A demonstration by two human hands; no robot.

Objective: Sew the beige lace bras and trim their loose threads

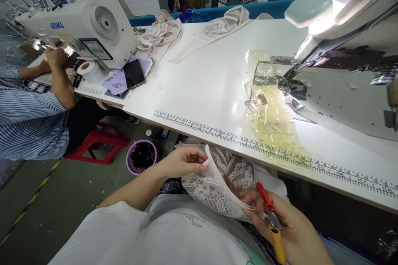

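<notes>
In my lap, below the table's front edge, lies a pale pink lace bra [207,192]. The thumb and fingers of my left hand [183,163] pinch its upper trimmed edge. Further along the same edge, my right hand [289,219] grips the bra between thumb and fingertips. Tucked in the right palm is a pair of thread snips [274,220], with one red and one yellow handle. Part of the snips is covered by the fingers.
A lit sewing machine [351,49] stands at the right of the white table [202,87], which has a printed ruler. Another lace bra [217,29] lies at the back. On the left, a person in a striped shirt [34,116] works at a second machine [77,25].
</notes>
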